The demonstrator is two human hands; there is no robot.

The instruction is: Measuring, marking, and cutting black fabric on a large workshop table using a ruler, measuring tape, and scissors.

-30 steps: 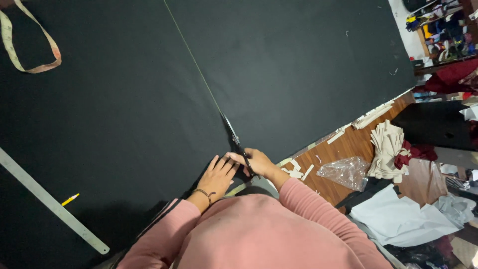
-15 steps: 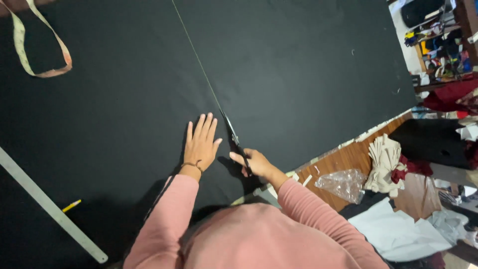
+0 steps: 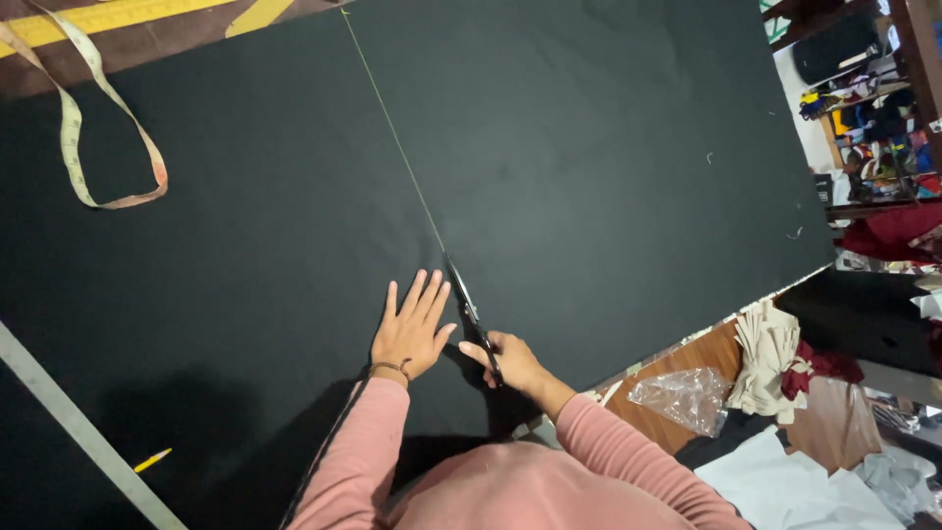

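The left hand (image 3: 412,329) lies flat with fingers spread on the black fabric (image 3: 589,177) that covers most of the worktop (image 3: 677,363). Just right of it, the right hand (image 3: 510,361) is closed around the handles of the scissors (image 3: 469,309), whose blades point far along a thin chalk line (image 3: 392,128). A measuring tape (image 3: 88,128) loops at far left; a long ruler (image 3: 78,432) lies near left.

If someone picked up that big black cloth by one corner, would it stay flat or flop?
The black cloth would probably flop: it lies thin and softly rippled. It likely slides easily too, since the left hand presses it flat beside the scissors.
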